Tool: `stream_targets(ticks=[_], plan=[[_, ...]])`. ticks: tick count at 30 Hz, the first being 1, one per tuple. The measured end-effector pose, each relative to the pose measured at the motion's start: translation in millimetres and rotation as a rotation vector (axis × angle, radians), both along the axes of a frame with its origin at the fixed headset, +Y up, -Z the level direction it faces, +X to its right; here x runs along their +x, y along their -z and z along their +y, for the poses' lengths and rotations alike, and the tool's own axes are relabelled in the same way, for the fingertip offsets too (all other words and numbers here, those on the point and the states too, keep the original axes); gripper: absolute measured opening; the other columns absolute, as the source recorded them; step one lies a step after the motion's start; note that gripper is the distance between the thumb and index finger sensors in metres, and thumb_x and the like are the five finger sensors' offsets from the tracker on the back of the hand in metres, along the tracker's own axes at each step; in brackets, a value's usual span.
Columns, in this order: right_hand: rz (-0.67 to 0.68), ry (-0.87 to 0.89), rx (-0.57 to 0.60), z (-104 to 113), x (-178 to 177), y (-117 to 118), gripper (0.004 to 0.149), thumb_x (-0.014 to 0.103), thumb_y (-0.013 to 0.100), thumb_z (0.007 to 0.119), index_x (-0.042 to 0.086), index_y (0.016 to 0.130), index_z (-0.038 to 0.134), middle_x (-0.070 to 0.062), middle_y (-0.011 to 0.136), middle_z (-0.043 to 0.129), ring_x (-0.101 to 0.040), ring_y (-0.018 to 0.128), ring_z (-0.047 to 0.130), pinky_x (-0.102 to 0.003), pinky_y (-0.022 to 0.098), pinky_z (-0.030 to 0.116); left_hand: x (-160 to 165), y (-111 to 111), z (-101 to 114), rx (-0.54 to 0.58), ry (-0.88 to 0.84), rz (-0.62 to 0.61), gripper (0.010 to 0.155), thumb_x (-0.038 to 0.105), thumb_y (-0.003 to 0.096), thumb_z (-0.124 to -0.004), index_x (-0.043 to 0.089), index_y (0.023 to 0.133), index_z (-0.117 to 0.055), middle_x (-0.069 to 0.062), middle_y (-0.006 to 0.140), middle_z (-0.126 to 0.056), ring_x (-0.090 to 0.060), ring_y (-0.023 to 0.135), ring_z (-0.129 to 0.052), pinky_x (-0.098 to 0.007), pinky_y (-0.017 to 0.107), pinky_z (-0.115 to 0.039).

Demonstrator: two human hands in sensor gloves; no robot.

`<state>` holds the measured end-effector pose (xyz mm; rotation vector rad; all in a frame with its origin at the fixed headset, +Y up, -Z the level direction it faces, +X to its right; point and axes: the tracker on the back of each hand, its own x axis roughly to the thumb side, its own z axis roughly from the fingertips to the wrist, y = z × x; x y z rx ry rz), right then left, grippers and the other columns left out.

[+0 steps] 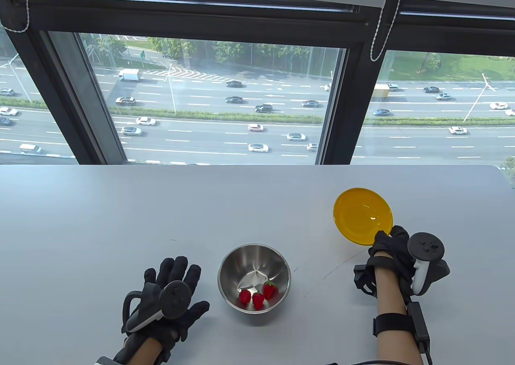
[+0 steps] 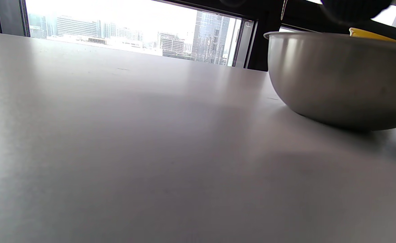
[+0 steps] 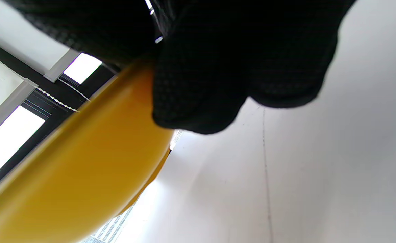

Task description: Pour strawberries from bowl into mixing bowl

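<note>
A steel mixing bowl stands on the table near the front middle, with three strawberries inside. It also shows in the left wrist view. My right hand grips the near rim of an empty yellow bowl, held tilted above the table right of the mixing bowl. In the right wrist view my fingers clamp its yellow rim. My left hand rests flat on the table just left of the mixing bowl, fingers spread, holding nothing.
The grey table ends at a far edge against a large window. A thin dark line marks the tabletop right of the mixing bowl.
</note>
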<state>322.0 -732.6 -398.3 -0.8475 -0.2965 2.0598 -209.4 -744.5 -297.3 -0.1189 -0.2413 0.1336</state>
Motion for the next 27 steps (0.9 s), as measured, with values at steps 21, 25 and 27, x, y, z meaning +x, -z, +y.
stream_targets(ticks=[21, 25, 27], plan=[[0.003, 0.009, -0.181, -30, 8, 20, 0.062, 0.035, 0.041, 0.087, 0.008, 0.093, 0.064, -0.011, 0.065, 0.095, -0.017, 0.035, 0.109, -0.044, 0.034, 0.094, -1, 2, -3, -0.017, 0.008, 0.003, 0.088, 0.07, 0.0402, -0.063, 0.03, 0.111, -0.028, -0.007, 0.119, -0.01, -0.044, 0.111, -0.013, -0.073, 0.07, -0.012], [0.013, 0.021, -0.197, -31, 10, 17, 0.066, 0.039, 0.042, 0.086, 0.008, 0.094, 0.061, -0.011, 0.069, 0.093, -0.02, 0.039, 0.107, -0.046, 0.037, 0.091, -1, 2, -2, -0.014, 0.01, 0.0, 0.088, 0.07, 0.0402, -0.063, 0.03, 0.111, -0.028, -0.007, 0.119, -0.01, -0.044, 0.111, -0.013, -0.073, 0.07, -0.012], [0.009, 0.019, -0.194, -31, 12, 16, 0.066, 0.04, 0.042, 0.085, 0.008, 0.095, 0.06, -0.012, 0.07, 0.092, -0.02, 0.039, 0.107, -0.046, 0.038, 0.09, -1, 2, -2, -0.011, 0.01, -0.001, 0.088, 0.07, 0.0402, -0.063, 0.03, 0.111, -0.028, -0.007, 0.119, -0.01, -0.044, 0.111, -0.013, -0.073, 0.07, -0.012]])
